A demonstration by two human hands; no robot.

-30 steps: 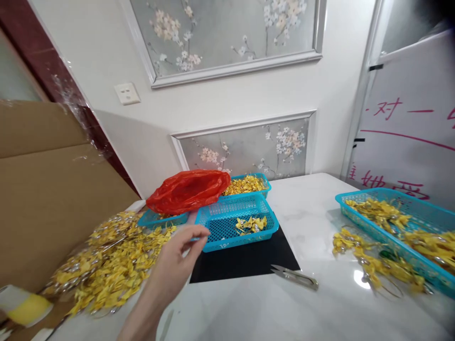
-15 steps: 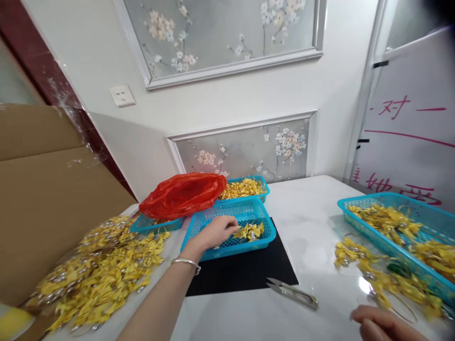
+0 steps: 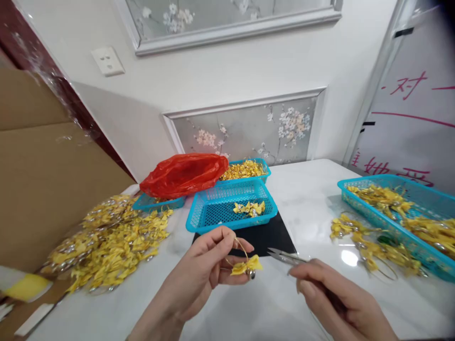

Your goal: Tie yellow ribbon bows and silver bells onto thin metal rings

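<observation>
My left hand (image 3: 209, 263) pinches the thin gold cord loop of a yellow bow ornament (image 3: 245, 266) with a small silver bell, above the white table. My right hand (image 3: 330, 293) is closed around the handle end of metal thread snips (image 3: 284, 255). Their blades point left, near the corner of a black mat (image 3: 258, 241), and the fingers hide most of the handle. Just beyond the left hand, a blue basket (image 3: 199, 226) standing partly on the mat holds a few similar yellow ornaments (image 3: 250, 208).
A large heap of yellow ornaments (image 3: 124, 251) lies left, beside a cardboard box (image 3: 53, 175). Behind are a red plastic bag (image 3: 185, 175) and another filled basket (image 3: 267, 171). At right, a blue basket (image 3: 350, 196) holds more, with loose ornaments (image 3: 369, 241) beside it.
My left hand has come back out of the middle basket with a yellow bow ornament. My right hand has moved left and closed on the snips. The camera view has tilted down.
</observation>
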